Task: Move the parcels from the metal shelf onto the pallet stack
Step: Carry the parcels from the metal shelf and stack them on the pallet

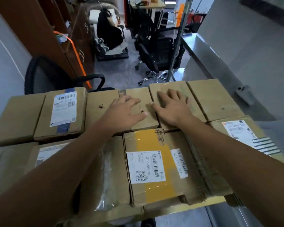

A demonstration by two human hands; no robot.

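1. The left hand (126,110) lay palm down on a plain brown parcel (138,93) in the far row of the stack. Its forearm reached forward from the lower left corner of the view.
2. Its fingers were released and spread, pointing away from the person and resting flat on the cardboard. The thumb stuck out to the right, and nothing was gripped.
3. The right hand (172,107) lay palm down on the neighbouring parcel (169,86), just to the right of the first. Its forearm came in from the lower right.
4. Its fingers were likewise straight and splayed, grasping nothing. The thumb pointed left, with its tip at the seam between the two parcels.
5. The two hands were near each other but apart, thumbs turned toward one another.
6. The parcels sat packed edge to edge in one layer directly before the person. A labelled parcel (64,112) lay at the left end of the far row and another plain parcel (211,99) at the right.
7. In the near row, under the forearms, lay a yellow-taped parcel (146,140) with a white barcode label, and a parcel with a striped label (246,133) to its right.
8. What supported the layer was hidden beneath the boxes.
9. The metal shelf (208,53) stood at the right, behind the stack, with its upright post rising beside it.
10. Beyond were black office chairs (154,51) and a brown cabinet (39,30) on the left.
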